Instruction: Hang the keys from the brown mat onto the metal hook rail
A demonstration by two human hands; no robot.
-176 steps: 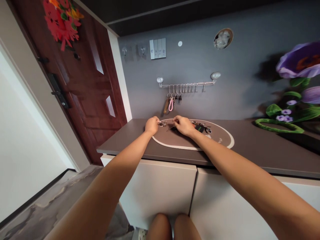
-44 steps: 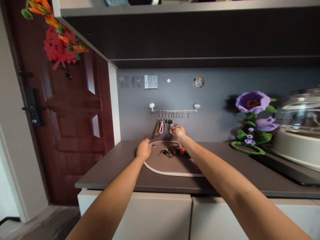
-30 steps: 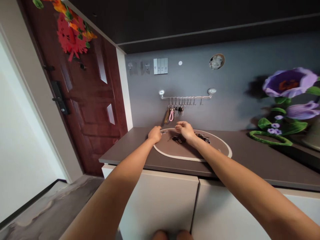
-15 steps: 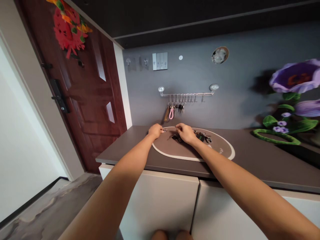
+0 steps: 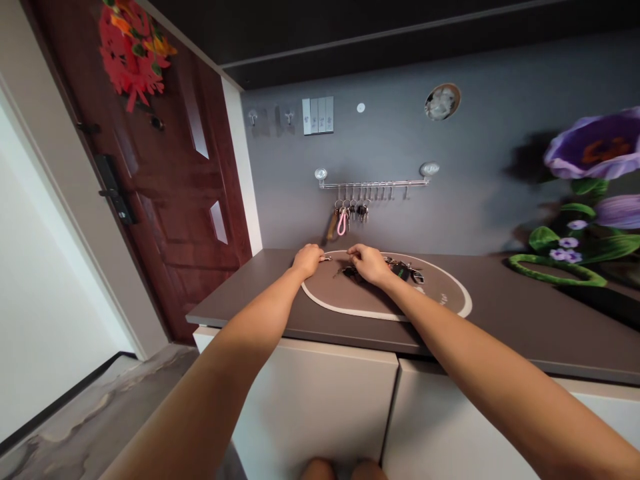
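- Currently my left hand is sitting at the back left edge of the oval brown mat, its fingers curling inward; a small metal piece is poking out right at the fingertips; I cannot tell whether I am gripping it.
- My right hand is bending its fingers together above the mat; the back of the hand is hiding the palm, so I cannot tell whether it is holding anything.
- Loose dark keys are lying on the mat, just beside my right hand and partly behind it; a black pouch is lying among metal bits on the hand's other side.
- Behind, a hook rail is running along the grey wall; key bunches are hanging from its left hooks, a pink loop and a tan tag dangling with them.
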